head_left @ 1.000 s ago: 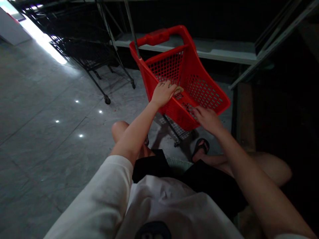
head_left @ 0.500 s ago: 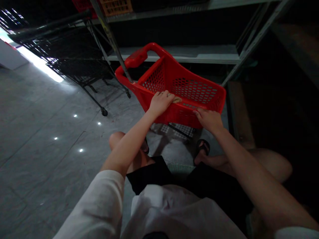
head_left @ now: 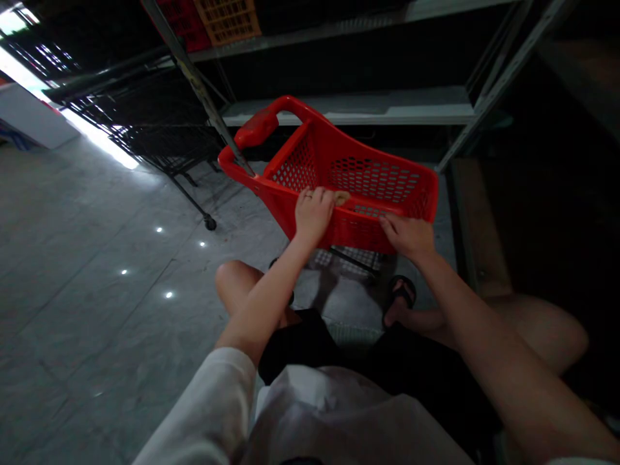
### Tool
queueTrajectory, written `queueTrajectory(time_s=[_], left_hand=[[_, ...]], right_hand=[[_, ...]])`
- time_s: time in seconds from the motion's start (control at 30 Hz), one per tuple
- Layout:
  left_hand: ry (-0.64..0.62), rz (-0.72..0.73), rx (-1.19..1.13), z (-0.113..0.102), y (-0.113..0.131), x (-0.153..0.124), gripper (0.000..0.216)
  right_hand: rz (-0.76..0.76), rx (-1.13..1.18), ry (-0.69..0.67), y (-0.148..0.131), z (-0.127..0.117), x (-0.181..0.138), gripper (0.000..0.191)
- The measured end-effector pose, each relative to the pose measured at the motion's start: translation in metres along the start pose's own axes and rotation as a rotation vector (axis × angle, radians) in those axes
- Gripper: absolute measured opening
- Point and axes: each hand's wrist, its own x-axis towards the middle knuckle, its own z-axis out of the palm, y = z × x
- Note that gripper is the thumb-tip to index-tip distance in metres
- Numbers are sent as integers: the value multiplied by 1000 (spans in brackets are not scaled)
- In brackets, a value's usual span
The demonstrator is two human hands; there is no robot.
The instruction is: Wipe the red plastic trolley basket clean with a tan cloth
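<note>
In front of me stands a red plastic shopping cart [head_left: 371,229] with perforated basket walls. My left hand [head_left: 314,213] presses over the near rim, fingers bent across it. A small tan cloth [head_left: 341,197] pokes out past these fingers, partly covered by them. Further right along the same rim, my right hand [head_left: 409,236] is closed on the edge, thumb and fingers towards the basket. The cart's raised red handle [head_left: 259,126] is at the left, apart from both hands.
Behind the cart rises a metal rack [head_left: 397,106]; its post crosses in front of the cart's handle end. Orange [head_left: 227,19] and red crates sit on the upper shelf. A dark wire cart [head_left: 159,135] stands left on grey tiles [head_left: 97,258]. A wooden edge [head_left: 479,226] lies right.
The view has shifted slightly, so the rack and wire cart appear further right and lower. My left hand has turned a little more upright on the rim; my right hand keeps its hold.
</note>
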Motion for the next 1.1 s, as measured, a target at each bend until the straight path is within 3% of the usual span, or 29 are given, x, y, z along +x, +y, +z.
queueTrajectory(time_s=[0.1, 0.17, 0.27, 0.4, 0.5, 0.57, 0.67, 0.77, 0.87, 0.93, 1.0, 1.1], left_hand=[[9, 49, -52, 16, 53, -8, 28], [-3, 155, -73, 17, 60, -10, 30], [-14, 240, -77, 3, 22, -13, 33], [55, 44, -127, -21, -64, -24, 38], [146, -143, -233, -19, -90, -29, 40], [224, -272, -304, -5, -73, -30, 44], [327, -425, -428, 25, -6, -33, 53], [241, -335, -469, 48, 67, -39, 53], [125, -161, -439, 54, 94, -46, 56], [74, -33, -388, 49, 76, -49, 58], [68, 14, -322, 38, 36, -49, 57], [151, -134, -219, 18, -36, -41, 53]], right_hand=[[12, 16, 0, 5, -3, 0, 60], [5, 14, -10, 12, -6, 0, 59], [-4, -3, -30, 22, -8, -1, 57], [3, -23, -11, 26, -7, -2, 56], [9, -30, 12, 21, -4, -2, 57], [19, -23, 22, 13, -3, -2, 59], [10, -2, 35, 3, -4, -3, 61], [-2, 2, 36, -2, -6, -5, 61], [-2, -12, 28, 0, -8, -7, 61], [-10, -22, 22, 4, -8, -7, 60], [-11, -26, 18, 8, -7, -7, 59], [15, -17, 5, 11, -6, -6, 57]])
